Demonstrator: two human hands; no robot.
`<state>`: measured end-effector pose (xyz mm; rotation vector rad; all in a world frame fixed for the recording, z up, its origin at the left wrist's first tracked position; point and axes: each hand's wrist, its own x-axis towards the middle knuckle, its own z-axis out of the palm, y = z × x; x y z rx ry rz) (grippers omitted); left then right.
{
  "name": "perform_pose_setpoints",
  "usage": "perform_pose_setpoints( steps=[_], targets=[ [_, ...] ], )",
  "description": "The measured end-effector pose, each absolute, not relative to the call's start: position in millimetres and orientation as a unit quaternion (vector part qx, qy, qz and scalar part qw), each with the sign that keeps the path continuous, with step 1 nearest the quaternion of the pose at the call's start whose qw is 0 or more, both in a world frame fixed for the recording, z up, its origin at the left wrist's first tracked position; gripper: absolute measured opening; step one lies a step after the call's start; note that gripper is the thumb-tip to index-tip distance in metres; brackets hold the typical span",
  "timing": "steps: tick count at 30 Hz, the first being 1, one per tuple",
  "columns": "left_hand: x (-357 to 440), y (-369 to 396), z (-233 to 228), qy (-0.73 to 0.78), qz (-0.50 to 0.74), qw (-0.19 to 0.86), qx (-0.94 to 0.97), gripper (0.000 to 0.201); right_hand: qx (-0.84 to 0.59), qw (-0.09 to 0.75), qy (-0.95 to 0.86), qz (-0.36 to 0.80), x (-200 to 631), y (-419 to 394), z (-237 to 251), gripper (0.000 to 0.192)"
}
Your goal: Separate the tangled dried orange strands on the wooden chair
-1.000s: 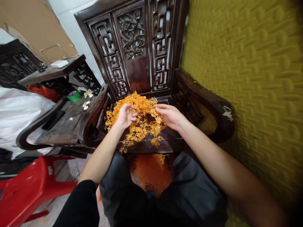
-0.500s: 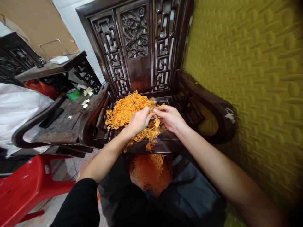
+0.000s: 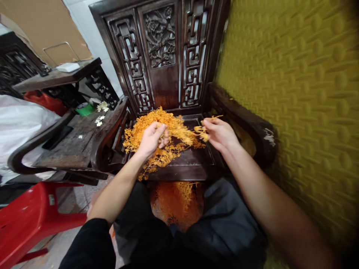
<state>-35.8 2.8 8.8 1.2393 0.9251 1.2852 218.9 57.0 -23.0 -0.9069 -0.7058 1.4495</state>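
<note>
Orange sprig (image 3: 187,135) stretched crosswise between both hands.
Left hand (image 3: 151,139) grips one end over the pile (image 3: 146,129); right hand (image 3: 221,133) pinches the other.

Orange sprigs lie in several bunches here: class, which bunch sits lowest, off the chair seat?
The bunch in the dark bag below the seat's front edge, the bagged sprigs. The main pile rests on the carved chair, under the hands.

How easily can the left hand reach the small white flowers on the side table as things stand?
Probably yes, but not directly. The left hand is in the orange sprigs on the chair seat, and the chair's armrest stands between it and the white flowers; it would have to lift over it.
</note>
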Motion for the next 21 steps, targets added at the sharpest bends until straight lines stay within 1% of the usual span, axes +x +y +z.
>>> perform_pose_setpoints(
  steps=[1,3,7,10,12,14,17,19,21],
  targets=[
    [-34,5,7,0.379,0.511,0.59,0.498,0.034,-0.385,0.577,-0.321,0.645,215,54,-24,0.04],
    [-32,10,4,0.366,0.49,0.641,0.463,0.033,-0.378,0.549,-0.336,0.665,205,48,-26,0.044],
    [-36,18,6,0.367,0.497,0.641,0.456,0.035,-0.377,0.56,-0.323,0.664,198,46,-24,0.044],
    [-41,17,8,0.413,0.448,0.622,0.492,0.027,-0.362,0.572,-0.32,0.663,204,48,-21,0.041],
    [-40,13,7,0.456,0.412,0.576,0.539,0.029,-0.355,0.567,-0.325,0.669,205,48,-19,0.038],
    [-35,10,5,0.485,0.399,0.485,0.609,0.033,-0.35,0.551,-0.334,0.68,203,45,-15,0.037],
    [-22,7,1,0.48,0.381,0.34,0.714,0.033,-0.334,0.525,-0.348,0.701,192,36,-10,0.038],
    [-15,8,-2,0.468,0.357,0.27,0.762,0.034,-0.318,0.506,-0.369,0.712,183,29,-7,0.041],
    [-10,8,-4,0.456,0.333,0.204,0.8,0.032,-0.317,0.505,-0.393,0.7,176,26,-7,0.044]
  ],
)
